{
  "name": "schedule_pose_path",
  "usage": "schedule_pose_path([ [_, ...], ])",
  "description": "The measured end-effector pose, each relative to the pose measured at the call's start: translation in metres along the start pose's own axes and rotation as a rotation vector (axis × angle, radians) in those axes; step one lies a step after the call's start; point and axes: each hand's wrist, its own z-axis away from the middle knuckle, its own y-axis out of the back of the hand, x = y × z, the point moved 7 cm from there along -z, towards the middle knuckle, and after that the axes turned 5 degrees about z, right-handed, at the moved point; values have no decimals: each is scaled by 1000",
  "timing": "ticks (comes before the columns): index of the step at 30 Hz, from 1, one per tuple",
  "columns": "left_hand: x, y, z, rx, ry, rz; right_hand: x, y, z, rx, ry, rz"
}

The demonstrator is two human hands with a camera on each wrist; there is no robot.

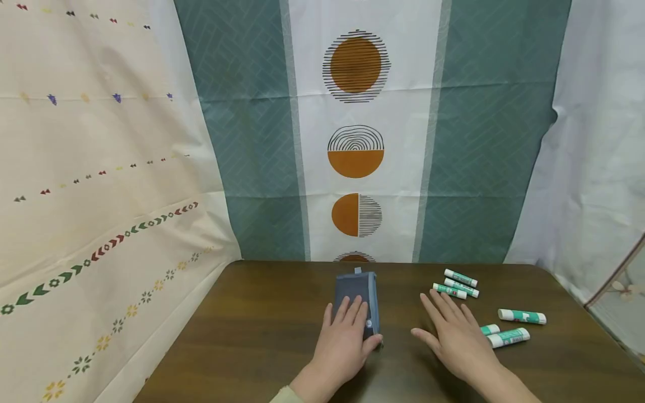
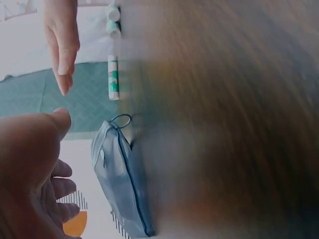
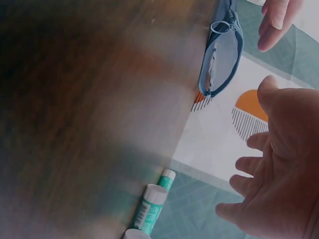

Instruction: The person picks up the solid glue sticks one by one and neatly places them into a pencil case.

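Observation:
A blue-grey zippered pouch lies on the brown table, with a ring on its zipper. Over its near part, my left hand is spread palm down, and the left wrist view shows a gap between the fingers and the pouch. My right hand hovers flat above the table, fingers extended, between the pouch and several green-and-white glue sticks. Its fingertips overlap the back group of glue sticks in the head view. Neither hand holds anything.
Beside my right hand lie two glue sticks, one partly hidden by it. Another glue stick lies farther right. A green and white curtain hangs behind the table's back edge, and a patterned cream cloth hangs along the left.

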Motion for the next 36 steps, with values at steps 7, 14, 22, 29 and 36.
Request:
schedule_pose_path([
  [7,7,-4,0,26,-11,12,-1,-6,3,9,5,4],
  [14,6,-8,-2,8,34,12,-1,-7,6,-6,6,-3],
  [22,3,-11,-9,21,58,17,2,-3,2,1,12,13],
  [29,6,-14,-17,25,100,8,5,-1,2,4,23,23],
  [36,12,-20,-22,10,137,3,6,1,7,-39,14,17],
])
